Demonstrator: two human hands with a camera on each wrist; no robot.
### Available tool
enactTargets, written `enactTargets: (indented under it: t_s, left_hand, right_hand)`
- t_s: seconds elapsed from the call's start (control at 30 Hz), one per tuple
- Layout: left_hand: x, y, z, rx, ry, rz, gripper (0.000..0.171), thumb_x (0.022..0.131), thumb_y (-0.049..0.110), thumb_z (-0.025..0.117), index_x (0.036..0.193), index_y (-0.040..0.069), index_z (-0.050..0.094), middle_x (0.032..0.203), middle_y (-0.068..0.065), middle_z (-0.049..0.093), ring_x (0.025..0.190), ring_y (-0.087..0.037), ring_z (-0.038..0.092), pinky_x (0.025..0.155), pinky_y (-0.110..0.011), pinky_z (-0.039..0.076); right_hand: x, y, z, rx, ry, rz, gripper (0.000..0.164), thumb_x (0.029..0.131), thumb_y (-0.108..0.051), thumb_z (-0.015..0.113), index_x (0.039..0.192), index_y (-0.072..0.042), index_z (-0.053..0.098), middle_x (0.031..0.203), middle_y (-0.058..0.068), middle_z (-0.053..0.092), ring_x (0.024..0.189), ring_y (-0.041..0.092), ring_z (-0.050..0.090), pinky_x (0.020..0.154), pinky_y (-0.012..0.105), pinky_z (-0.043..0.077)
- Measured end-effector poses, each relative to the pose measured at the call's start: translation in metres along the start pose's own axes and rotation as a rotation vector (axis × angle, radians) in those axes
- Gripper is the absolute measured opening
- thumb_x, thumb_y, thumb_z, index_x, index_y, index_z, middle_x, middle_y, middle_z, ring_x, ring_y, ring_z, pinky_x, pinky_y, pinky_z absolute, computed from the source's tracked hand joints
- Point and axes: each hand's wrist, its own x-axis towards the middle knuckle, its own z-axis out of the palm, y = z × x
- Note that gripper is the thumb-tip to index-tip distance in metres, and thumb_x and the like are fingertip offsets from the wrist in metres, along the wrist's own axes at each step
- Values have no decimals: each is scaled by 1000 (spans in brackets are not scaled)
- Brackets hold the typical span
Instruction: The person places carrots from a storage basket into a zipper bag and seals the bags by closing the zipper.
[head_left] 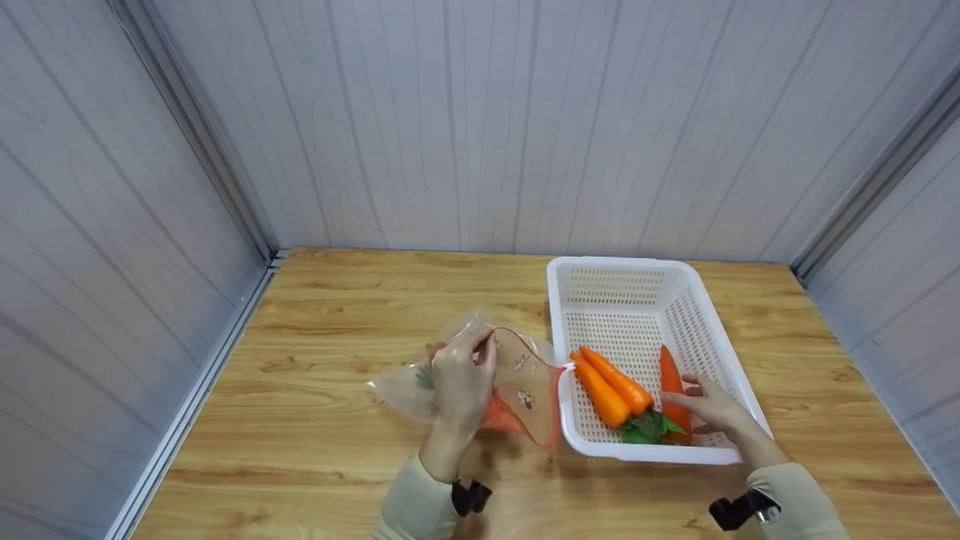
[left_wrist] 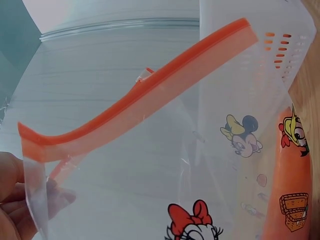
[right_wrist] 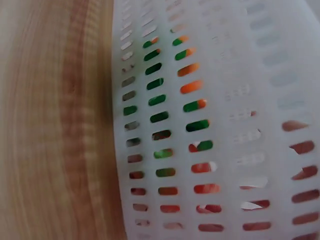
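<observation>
My left hand [head_left: 461, 379] pinches the rim of a clear zip bag [head_left: 523, 379] with an orange edge and cartoon prints. In the left wrist view the bag's orange zip strip [left_wrist: 145, 90] gapes apart, with the left fingers [left_wrist: 15, 200] at its left end. An orange carrot [left_wrist: 287, 185] shows low in that bag. My right hand [head_left: 712, 409] reaches into a white basket [head_left: 555, 300], its fingers spread over a darker orange carrot [head_left: 670, 367]. Two brighter carrots [head_left: 611, 382] with green tops lie left of it.
The basket's perforated side [right_wrist: 215, 125] fills much of the right wrist view and hides the right hand there. Wood-grain tabletop [head_left: 315, 420] surrounds bag and basket. Pale panel walls [head_left: 465, 127] enclose the back and sides.
</observation>
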Motion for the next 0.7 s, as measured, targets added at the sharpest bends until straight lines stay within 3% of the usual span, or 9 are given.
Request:
enactTargets:
  t_s: [0.47, 0.7]
  left_hand:
    - [0, 0, 1, 28, 29, 19, 7, 72, -2, 66, 75, 2, 69, 69, -5, 66, 58, -10, 60, 51, -23, 48]
    - [1, 0, 0, 16, 31, 15, 8, 73, -4, 65, 75, 2, 69, 69, -6, 65, 59, -11, 61, 52, -23, 49]
  right_hand:
    - [3, 4, 4, -85, -2, 70, 85, 80, -41, 61, 131, 12, 18, 126, 38, 29, 103, 42, 45, 64, 42, 51]
    - [5, 5, 6, -137, 48, 37, 65, 81, -29, 62, 118, 16, 31, 109, 35, 43, 80, 31, 55, 58, 39, 52]
